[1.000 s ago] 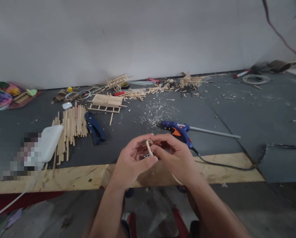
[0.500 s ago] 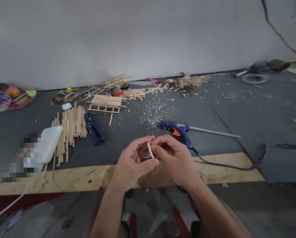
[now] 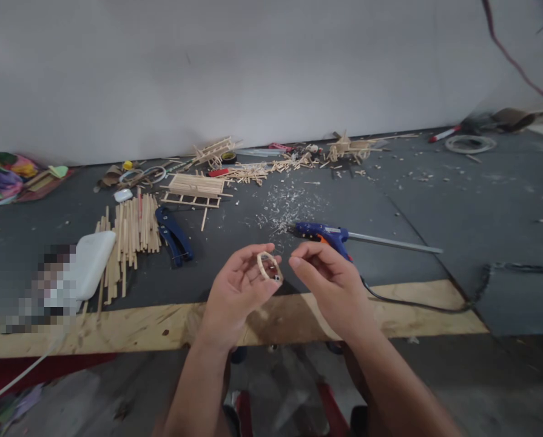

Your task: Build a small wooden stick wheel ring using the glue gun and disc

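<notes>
A person's left hand (image 3: 235, 291) holds a small wooden ring (image 3: 268, 266) pinched in the grip of its thumb and fingertips, raised above the near edge of the bench (image 3: 435, 200). The ring is tilted so that its opening shows. The right hand (image 3: 332, 285) hangs just beside the ring without touching it, its grip loose and holding nothing, with the fingers lightly curled. Directly behind the right hand a blue and orange glue gun (image 3: 324, 233) lies on its side on the dark mat. A pale glue stick (image 3: 394, 244) juts from its back toward the right, and its black cord (image 3: 417, 303) trails across the bare plywood strip (image 3: 116, 328) along the bench's front. Pale wood shavings (image 3: 284, 209) are scattered just beyond the gun. To the left lie blue-handled pliers (image 3: 175, 237), touching a loose pile of wooden sticks (image 3: 132, 230), with a white case (image 3: 89, 262) resting at the pile's near end. Farther back, near the grey wall, a slatted stick frame (image 3: 193, 188) sits among cut offcuts.
</notes>
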`<state>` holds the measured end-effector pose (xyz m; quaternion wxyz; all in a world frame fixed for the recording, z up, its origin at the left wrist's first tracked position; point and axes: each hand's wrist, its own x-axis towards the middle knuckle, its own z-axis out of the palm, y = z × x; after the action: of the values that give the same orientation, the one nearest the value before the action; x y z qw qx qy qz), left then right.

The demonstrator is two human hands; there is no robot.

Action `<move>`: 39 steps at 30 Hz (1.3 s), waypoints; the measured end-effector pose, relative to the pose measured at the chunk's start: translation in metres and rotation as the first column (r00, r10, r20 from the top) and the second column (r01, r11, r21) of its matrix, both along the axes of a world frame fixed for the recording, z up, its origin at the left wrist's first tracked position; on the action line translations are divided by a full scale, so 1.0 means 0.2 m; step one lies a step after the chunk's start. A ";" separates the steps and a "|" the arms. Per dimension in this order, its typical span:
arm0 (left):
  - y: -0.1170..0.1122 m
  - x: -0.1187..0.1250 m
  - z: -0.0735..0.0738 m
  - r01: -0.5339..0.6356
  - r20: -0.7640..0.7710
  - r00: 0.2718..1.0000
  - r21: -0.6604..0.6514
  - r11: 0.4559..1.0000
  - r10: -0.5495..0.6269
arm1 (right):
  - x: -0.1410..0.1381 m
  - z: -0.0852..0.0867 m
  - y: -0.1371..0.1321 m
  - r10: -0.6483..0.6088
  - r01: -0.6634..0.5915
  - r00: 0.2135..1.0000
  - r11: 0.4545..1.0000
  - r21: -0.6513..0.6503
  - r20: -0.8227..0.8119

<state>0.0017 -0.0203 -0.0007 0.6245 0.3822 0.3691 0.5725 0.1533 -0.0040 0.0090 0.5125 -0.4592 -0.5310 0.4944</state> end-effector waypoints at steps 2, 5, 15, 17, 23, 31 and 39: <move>0.01 0.00 0.00 -0.026 0.021 0.999 -0.024 0.999 0.027 | 0.01 0.01 0.01 -0.041 0.041 0.998 0.999 0.000 -0.047; 0.02 -0.01 0.00 -0.074 0.049 0.996 -0.057 0.996 0.076 | 0.03 0.01 0.01 -0.056 0.055 0.980 0.998 -0.008 -0.189; 0.05 -0.02 0.00 -0.210 0.115 0.968 -0.115 0.971 0.223 | 0.14 0.05 0.08 -0.098 0.082 0.798 0.995 -0.054 -0.595; 0.06 -0.03 -0.01 -0.238 0.134 0.957 -0.133 0.962 0.256 | 0.18 0.06 0.10 -0.164 0.153 0.745 0.986 -0.074 -0.647; 0.08 -0.10 -0.02 -0.355 0.113 0.923 -0.120 0.927 0.368 | 0.35 0.10 0.18 -0.438 0.458 0.556 0.871 -0.180 -0.706; 0.09 -0.15 -0.01 -0.402 -0.008 0.916 -0.064 0.914 0.402 | 0.41 0.01 0.15 -0.316 0.281 0.933 0.938 -0.203 -0.170; 0.11 -0.18 0.00 -0.303 0.009 0.952 -0.081 0.950 0.304 | 0.38 -0.01 0.15 -0.203 0.224 0.969 0.963 -0.153 0.139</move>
<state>-0.0346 0.0026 -0.0003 0.5476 0.2898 0.4391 0.6507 0.2296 0.0266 0.0078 0.4891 -0.5846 -0.4651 0.4502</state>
